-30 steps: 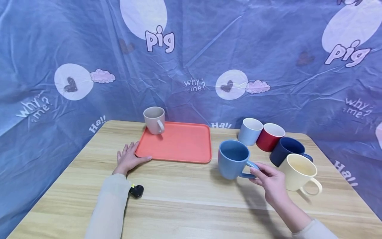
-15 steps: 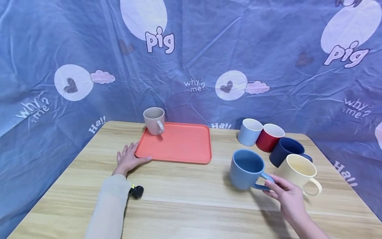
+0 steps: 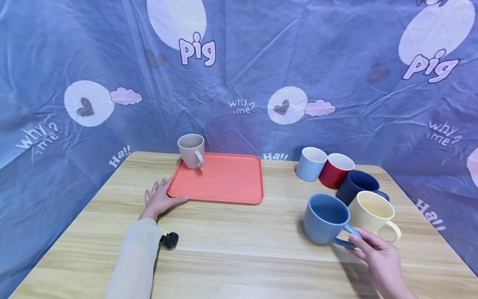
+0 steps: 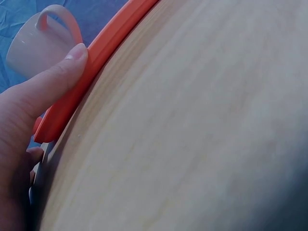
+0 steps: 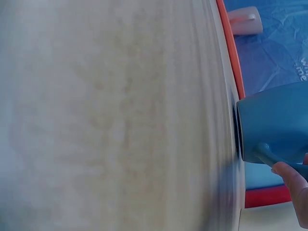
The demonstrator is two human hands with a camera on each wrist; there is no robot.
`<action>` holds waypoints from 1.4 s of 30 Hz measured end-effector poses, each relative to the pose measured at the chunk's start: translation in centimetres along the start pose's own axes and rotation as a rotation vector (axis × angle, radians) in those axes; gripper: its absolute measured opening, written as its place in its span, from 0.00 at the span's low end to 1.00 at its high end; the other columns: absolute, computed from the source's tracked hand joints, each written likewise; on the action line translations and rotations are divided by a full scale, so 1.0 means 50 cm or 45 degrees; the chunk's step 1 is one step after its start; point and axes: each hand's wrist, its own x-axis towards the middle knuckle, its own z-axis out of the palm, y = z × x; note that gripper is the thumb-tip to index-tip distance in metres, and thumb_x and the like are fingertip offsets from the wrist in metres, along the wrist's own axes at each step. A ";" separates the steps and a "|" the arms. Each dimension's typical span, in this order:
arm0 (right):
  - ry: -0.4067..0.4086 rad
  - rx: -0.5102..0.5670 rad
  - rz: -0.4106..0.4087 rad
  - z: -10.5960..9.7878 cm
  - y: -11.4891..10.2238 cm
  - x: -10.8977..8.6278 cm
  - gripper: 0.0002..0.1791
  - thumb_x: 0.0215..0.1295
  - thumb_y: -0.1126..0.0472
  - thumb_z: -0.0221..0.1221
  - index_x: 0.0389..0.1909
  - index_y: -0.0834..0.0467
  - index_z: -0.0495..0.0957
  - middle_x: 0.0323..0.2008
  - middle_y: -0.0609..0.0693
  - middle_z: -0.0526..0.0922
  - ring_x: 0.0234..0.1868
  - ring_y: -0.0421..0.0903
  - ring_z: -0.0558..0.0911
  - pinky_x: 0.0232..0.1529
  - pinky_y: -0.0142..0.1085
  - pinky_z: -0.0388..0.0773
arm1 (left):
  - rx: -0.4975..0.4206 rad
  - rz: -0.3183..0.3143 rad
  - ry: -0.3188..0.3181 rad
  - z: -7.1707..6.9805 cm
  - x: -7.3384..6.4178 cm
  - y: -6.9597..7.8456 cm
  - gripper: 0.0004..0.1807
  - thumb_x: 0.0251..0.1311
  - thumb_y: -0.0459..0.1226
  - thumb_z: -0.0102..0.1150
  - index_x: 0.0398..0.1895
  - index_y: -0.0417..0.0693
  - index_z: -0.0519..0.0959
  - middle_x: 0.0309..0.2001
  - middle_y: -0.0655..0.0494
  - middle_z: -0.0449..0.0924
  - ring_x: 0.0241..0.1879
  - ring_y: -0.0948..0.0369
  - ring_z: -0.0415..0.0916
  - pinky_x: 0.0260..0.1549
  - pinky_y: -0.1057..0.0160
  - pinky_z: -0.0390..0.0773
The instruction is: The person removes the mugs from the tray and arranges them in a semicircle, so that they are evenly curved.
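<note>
My right hand [image 3: 381, 257] pinches the handle of a blue mug [image 3: 324, 222], thumb on top. The mug is upright, close over the table, in front of a cream mug [image 3: 367, 211]. In the right wrist view the blue mug [image 5: 274, 122] shows from the side, with a dark shadow beneath its base. At the left, my left hand [image 3: 158, 201] lies with spread fingers at the near left corner of a red tray [image 3: 224, 182]. In the left wrist view its thumb [image 4: 57, 77] rests along the tray's rim [image 4: 72, 103]. A grey mug [image 3: 191, 151] stands on the tray's far left corner.
Behind the cream mug, a light blue mug [image 3: 311, 165], a red mug [image 3: 336, 171] and a navy mug [image 3: 356, 187] stand close together in a slanting row. A small black object [image 3: 169, 240] lies beside the left sleeve. A blue printed cloth [image 3: 239, 74] hangs behind the table.
My right hand has carried the blue mug to the right and nearer, away from the tray and towards the cream mug. The left hand has stayed at the tray's corner.
</note>
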 end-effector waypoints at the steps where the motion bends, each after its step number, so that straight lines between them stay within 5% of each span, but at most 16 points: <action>1: 0.005 -0.001 0.002 0.005 -0.009 -0.004 0.11 0.52 0.77 0.55 0.36 0.68 0.79 0.30 0.52 0.81 0.30 0.44 0.80 0.27 0.41 0.75 | 0.002 -0.001 -0.002 0.000 0.000 0.000 0.59 0.33 0.68 0.53 0.66 0.46 0.47 0.64 0.37 0.40 0.61 0.41 0.29 0.50 0.39 0.24; 8: 0.031 0.059 0.036 0.017 -0.039 -0.022 0.13 0.53 0.78 0.53 0.36 0.65 0.80 0.31 0.51 0.80 0.30 0.44 0.80 0.28 0.38 0.76 | 0.009 -0.003 -0.003 0.003 0.003 -0.002 0.59 0.33 0.69 0.53 0.66 0.46 0.46 0.64 0.37 0.40 0.62 0.41 0.29 0.50 0.39 0.24; 42: 0.028 0.313 -0.036 -0.045 -0.034 -0.033 0.16 0.54 0.82 0.46 0.41 0.70 0.76 0.33 0.56 0.81 0.34 0.47 0.80 0.31 0.40 0.75 | 0.002 0.017 -0.014 0.001 0.006 -0.004 0.59 0.33 0.69 0.53 0.66 0.46 0.46 0.64 0.36 0.40 0.61 0.41 0.28 0.50 0.39 0.23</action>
